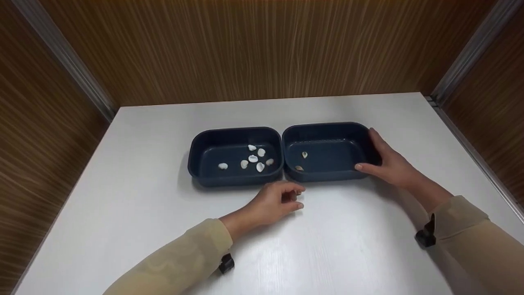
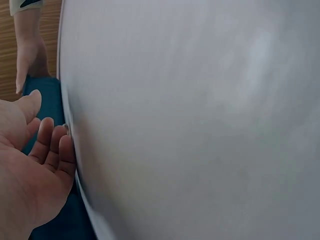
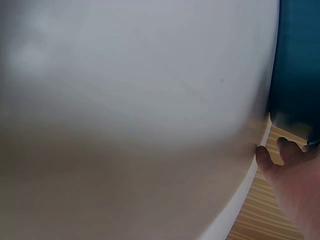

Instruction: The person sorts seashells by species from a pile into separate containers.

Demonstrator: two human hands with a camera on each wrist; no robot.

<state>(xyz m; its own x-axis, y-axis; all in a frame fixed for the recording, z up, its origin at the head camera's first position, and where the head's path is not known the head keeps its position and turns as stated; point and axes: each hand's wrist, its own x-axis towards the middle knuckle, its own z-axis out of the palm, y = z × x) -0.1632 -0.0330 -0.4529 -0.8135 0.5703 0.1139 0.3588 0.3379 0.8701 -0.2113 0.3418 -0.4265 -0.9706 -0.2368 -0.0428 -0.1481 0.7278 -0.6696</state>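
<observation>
Two dark blue boxes stand side by side. Several whitish shells (image 1: 253,158) lie in the left box (image 1: 229,181), and two small brownish shells (image 1: 304,155) are in the right box (image 1: 323,176). My left hand (image 1: 268,205) hovers low in front of where the boxes meet, thumb and forefinger apart. A tiny pale-brown piece (image 1: 299,193) shows by its fingertips; I cannot tell whether they touch it. At its right end, the right box is held by my right hand (image 1: 391,164), thumb on the front rim and fingers along the end wall.
All of this is on a white table (image 1: 135,184). Wood-grained panels (image 1: 262,49) rise behind it and at both sides, with metal strips (image 1: 470,49) at the corners. Each sleeve has a black wrist device (image 1: 426,237) under its cuff.
</observation>
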